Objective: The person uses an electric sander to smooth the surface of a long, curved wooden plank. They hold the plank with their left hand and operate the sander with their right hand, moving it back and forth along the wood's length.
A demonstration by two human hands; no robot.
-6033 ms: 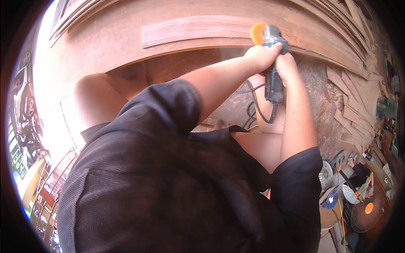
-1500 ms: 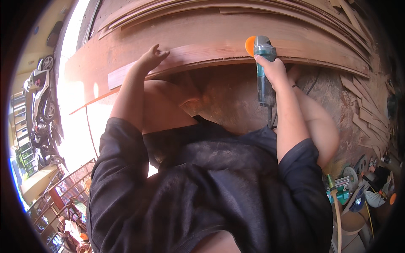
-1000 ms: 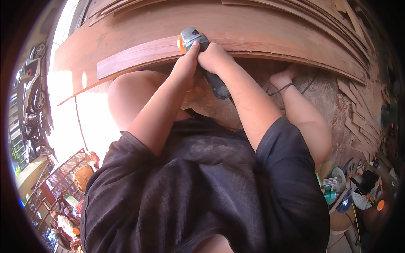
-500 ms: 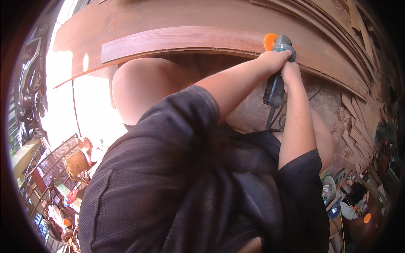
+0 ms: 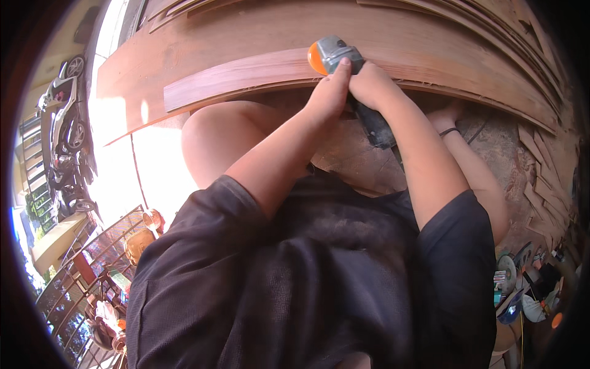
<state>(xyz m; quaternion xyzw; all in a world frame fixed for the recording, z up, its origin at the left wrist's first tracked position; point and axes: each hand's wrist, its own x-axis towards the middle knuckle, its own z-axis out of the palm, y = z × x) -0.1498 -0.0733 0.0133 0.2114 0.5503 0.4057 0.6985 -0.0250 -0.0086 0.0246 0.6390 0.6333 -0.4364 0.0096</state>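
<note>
An angle grinder (image 5: 373, 128) with a grey-green head and dark body is gripped in both my hands. My left hand (image 5: 332, 92) wraps round it near the head, its thumb lying along the top. Just to the right, my right hand (image 5: 373, 85) closes over the body. The orange disc (image 5: 316, 59) on the grinder's left side is over a narrow reddish wooden strip (image 5: 236, 75); whether it touches the wood I cannot tell. That strip lies along the near edge of a wide brown board (image 5: 203, 40).
More long planks (image 5: 473, 37) are stacked at the far right. Broken wood pieces (image 5: 541, 184) lie on the floor at right, with scattered tools (image 5: 507, 277) nearer. My bent knee (image 5: 218, 132) is close to the board's edge. Motorcycles (image 5: 70, 129) and a metal rack (image 5: 92, 258) stand at left.
Both hands have carried the grinder leftward along the wooden strip, uncovering more wood to its right. The whole view has also shifted slightly.
</note>
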